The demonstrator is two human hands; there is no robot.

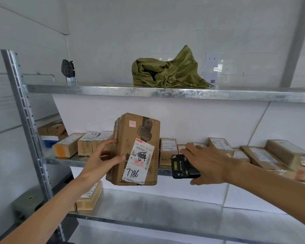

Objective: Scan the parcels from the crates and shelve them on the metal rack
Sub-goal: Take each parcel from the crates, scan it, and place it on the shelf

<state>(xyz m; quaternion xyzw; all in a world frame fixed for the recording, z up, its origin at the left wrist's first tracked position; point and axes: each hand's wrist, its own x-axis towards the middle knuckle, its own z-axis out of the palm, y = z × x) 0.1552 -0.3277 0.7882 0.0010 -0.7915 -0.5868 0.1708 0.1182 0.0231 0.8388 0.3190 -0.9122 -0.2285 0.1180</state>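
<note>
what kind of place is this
Most likely a parcel pickup point or small courier storeroom. A galvanised metal rack holds rows of labelled cardboard parcels, the left hand grips a labelled box, and the right hand holds a handheld scanner.

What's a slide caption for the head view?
Left hand holds cardboard parcel at middle shelf; right hand grips scanner.

Two hands [102, 162], one scanner [183, 167], one sack [169, 69]

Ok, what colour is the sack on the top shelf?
Olive green, seen in the head view: the sack lies crumpled on the top shelf.
</note>
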